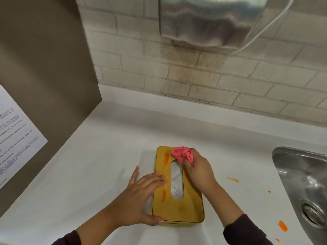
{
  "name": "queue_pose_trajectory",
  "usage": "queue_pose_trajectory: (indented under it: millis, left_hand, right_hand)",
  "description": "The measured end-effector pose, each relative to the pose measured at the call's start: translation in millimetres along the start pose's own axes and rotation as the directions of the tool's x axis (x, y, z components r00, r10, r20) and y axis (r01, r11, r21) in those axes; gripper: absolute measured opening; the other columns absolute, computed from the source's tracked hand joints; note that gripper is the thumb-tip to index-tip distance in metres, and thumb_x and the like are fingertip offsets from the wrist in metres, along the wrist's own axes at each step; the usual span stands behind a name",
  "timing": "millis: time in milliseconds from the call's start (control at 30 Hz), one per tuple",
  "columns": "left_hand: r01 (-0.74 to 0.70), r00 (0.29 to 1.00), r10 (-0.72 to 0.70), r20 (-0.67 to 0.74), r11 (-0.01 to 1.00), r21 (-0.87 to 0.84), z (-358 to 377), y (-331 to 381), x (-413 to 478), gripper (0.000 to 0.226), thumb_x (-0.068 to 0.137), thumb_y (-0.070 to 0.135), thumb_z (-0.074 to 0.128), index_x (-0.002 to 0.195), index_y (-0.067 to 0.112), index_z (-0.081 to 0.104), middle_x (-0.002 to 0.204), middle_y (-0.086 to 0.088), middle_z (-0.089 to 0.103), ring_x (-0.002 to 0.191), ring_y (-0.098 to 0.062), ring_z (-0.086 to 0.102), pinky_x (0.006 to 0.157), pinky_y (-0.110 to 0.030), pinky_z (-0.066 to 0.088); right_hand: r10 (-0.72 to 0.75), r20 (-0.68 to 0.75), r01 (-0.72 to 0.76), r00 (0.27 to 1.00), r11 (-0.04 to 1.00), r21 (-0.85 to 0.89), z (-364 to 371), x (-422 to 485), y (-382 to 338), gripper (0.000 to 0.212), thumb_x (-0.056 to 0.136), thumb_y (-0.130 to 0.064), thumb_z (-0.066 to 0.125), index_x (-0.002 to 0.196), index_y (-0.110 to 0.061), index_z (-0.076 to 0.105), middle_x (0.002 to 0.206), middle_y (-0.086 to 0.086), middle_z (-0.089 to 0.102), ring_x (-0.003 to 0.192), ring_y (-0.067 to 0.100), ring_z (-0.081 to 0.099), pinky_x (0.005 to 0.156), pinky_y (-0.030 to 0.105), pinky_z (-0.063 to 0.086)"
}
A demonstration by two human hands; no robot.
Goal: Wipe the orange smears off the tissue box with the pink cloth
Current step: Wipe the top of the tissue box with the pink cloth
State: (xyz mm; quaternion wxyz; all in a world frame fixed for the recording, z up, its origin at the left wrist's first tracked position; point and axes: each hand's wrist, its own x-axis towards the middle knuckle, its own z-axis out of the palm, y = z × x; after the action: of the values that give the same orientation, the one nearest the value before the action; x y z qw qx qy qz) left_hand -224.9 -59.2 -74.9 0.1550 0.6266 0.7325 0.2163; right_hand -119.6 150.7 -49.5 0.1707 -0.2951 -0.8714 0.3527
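A tissue box [185, 207] with a yellow wooden lid and an oval slot lies on the white counter [99, 167]. Two orange smears mark the lid's left side, one at the far end [166, 159] and one nearer me [164, 195]. My right hand [200, 172] grips a bunched pink cloth [182, 154] and presses it on the lid's far end, just right of the far smear. My left hand [141, 197] rests flat on the lid's left edge, its thumb hooked at the near left corner, steadying the box.
Orange smears also lie on the counter to the right [232, 179] [283, 225]. A steel sink [306, 184] sits at the right edge. A brown panel with a printed sheet [16, 131] stands left. A brick wall and a metal dispenser [208, 20] are behind.
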Motion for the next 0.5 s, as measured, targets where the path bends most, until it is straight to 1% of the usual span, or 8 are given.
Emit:
queue_pose_trajectory:
  millis: [67,100,167,233,333,367,400,500]
  left_hand:
    - [0.005,1.0,-0.005,0.006,1.0,-0.001,-0.1,-0.1,0.4,0.094,0.062,0.086,0.051,0.139,0.053,0.011,0.144,0.038,0.011,0.14,0.012,0.0,0.112,-0.043,-0.022]
    - [0.005,1.0,-0.005,0.007,1.0,-0.007,0.4,-0.3,0.3,0.093,0.062,0.085,0.052,0.139,0.053,0.01,0.144,0.038,0.011,0.14,0.012,-0.001,0.112,-0.042,-0.022]
    - [0.001,1.0,-0.001,0.006,1.0,-0.016,0.9,-1.1,0.3,0.092,0.062,0.084,0.053,0.138,0.055,0.008,0.144,0.04,0.008,0.14,0.012,-0.002,0.112,-0.04,-0.022]
    - [-0.005,1.0,0.005,0.007,1.0,-0.019,0.6,-1.7,0.3,0.091,0.063,0.084,0.053,0.137,0.056,0.008,0.144,0.041,0.006,0.14,0.012,-0.003,0.112,-0.039,-0.024]
    - [-0.009,1.0,0.009,-0.001,0.999,-0.05,0.6,-2.8,0.3,0.09,0.063,0.082,0.055,0.138,0.055,0.012,0.145,0.04,0.008,0.141,0.011,-0.001,0.112,-0.039,-0.024]
    - [-0.013,1.0,0.012,-0.003,0.998,-0.056,0.9,-2.9,0.2,0.09,0.064,0.081,0.055,0.138,0.054,0.012,0.145,0.039,0.009,0.141,0.01,-0.001,0.112,-0.039,-0.024]
    - [-0.017,1.0,0.017,-0.004,0.998,-0.058,1.3,-3.1,0.2,0.09,0.064,0.081,0.056,0.138,0.054,0.012,0.145,0.039,0.009,0.141,0.01,-0.001,0.112,-0.039,-0.024]
    - [-0.025,1.0,0.025,-0.011,0.998,-0.062,2.9,-3.9,0.7,0.091,0.064,0.079,0.058,0.139,0.052,0.013,0.146,0.038,0.009,0.141,0.01,-0.002,0.111,-0.038,-0.025]
  right_hand:
    - [-0.016,0.054,0.019,0.998,0.999,-0.042,-6.6,-4.6,5.9,0.019,0.095,-0.025,0.05,0.111,-0.016,0.056,0.088,0.001,0.065,0.074,0.017,0.06,0.064,0.027,0.044]
    - [-0.012,0.077,0.014,0.997,0.999,-0.035,-12.8,-7.0,10.5,0.015,0.095,-0.023,0.05,0.108,-0.019,0.057,0.087,0.0,0.067,0.074,0.015,0.062,0.062,0.023,0.046]
    - [0.045,0.087,-0.053,0.995,0.994,0.096,-26.7,-6.8,15.4,0.016,0.095,-0.018,0.049,0.095,-0.031,0.059,0.085,-0.01,0.067,0.074,0.0,0.062,0.06,0.009,0.045]
    - [0.142,0.037,-0.147,0.989,0.953,0.264,-31.5,3.3,12.9,0.026,0.095,-0.013,0.048,0.088,-0.035,0.061,0.086,-0.013,0.066,0.076,-0.002,0.062,0.061,0.006,0.046]
    - [0.206,-0.078,-0.176,0.976,0.943,0.284,-16.9,23.7,-2.3,0.018,0.094,-0.012,0.046,0.097,-0.017,0.063,0.09,-0.001,0.068,0.083,0.016,0.062,0.067,0.021,0.047]
    - [0.187,-0.103,-0.152,0.977,0.947,0.282,-9.2,26.4,-9.8,0.019,0.094,-0.011,0.045,0.101,-0.014,0.062,0.093,0.0,0.068,0.086,0.016,0.062,0.07,0.023,0.047]
    - [0.145,-0.115,-0.106,0.983,0.951,0.291,-2.1,26.8,-17.0,0.02,0.093,-0.008,0.045,0.104,-0.013,0.061,0.095,-0.003,0.068,0.088,0.011,0.062,0.072,0.018,0.046]
    - [0.018,-0.098,0.02,0.995,0.928,0.373,12.6,22.2,-32.6,0.025,0.093,-0.001,0.045,0.106,-0.011,0.063,0.099,-0.01,0.068,0.093,-0.01,0.06,0.077,0.0,0.04]
